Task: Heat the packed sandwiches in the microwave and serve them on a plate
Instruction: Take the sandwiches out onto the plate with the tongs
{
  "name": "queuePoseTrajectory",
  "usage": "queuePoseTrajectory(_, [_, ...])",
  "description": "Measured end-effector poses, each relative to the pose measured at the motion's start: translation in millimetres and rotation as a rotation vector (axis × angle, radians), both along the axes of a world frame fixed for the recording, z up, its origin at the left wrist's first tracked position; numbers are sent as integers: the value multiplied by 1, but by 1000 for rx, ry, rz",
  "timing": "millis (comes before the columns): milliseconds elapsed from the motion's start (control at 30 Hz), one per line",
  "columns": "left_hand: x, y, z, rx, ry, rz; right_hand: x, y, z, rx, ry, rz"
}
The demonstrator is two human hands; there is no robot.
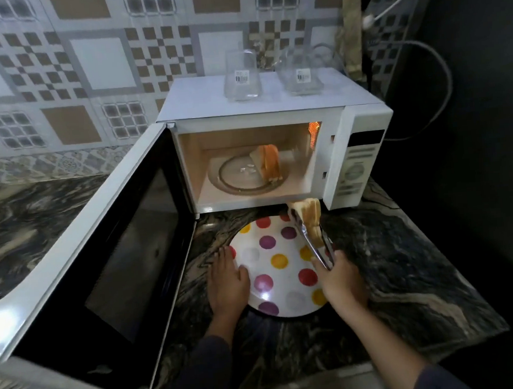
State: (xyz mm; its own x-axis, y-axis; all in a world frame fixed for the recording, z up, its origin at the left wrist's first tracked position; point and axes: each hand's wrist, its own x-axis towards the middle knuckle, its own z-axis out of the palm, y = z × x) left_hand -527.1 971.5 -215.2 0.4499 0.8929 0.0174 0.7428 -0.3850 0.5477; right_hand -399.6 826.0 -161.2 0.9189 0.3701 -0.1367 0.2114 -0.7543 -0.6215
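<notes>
On counter, in front of the open microwave (335, 122): dotted plate (286, 286). Left hand (226, 283) lies flat, fingers straight, on the plate's left rim, steadying it. Right hand (341, 279) is curled round tongs (316, 247), squeezing them on one sandwich (310, 218), held above the plate's far right edge, just below the oven mouth. Second sandwich (270, 164) stands on edge on the turntable (239, 180), right of centre; oven lamp lit.

Handling, judged: sandwich is light, soft, layered and likely warm. A hard squeeze would crush the bread or push filling out; a loose one lets the slices slide apart. Best hold is across both outer faces, mid-body, as the tongs seem to do, though the contact is blurred. Lay it flat on the plate, not on edge.
</notes>
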Motion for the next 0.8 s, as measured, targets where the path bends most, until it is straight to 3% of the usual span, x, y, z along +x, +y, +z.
queuePoseTrajectory(300, [-12, -14, -4, -10, -74, 38, -14, -50, -16, -104, -63, 17])
queuePoseTrajectory(433, [-32, -23, -12, 128, 63, 52, -17, -52, -13, -148, -23, 55])
queuePoseTrajectory(567, [-45, -26, -17, 145, 192, 37, -18, -51, -13, -178, -8, 62])
queuePoseTrajectory(800, [-46, -25, -17, 158, 207, 8, -22, -62, -15, -191, -27, 53])
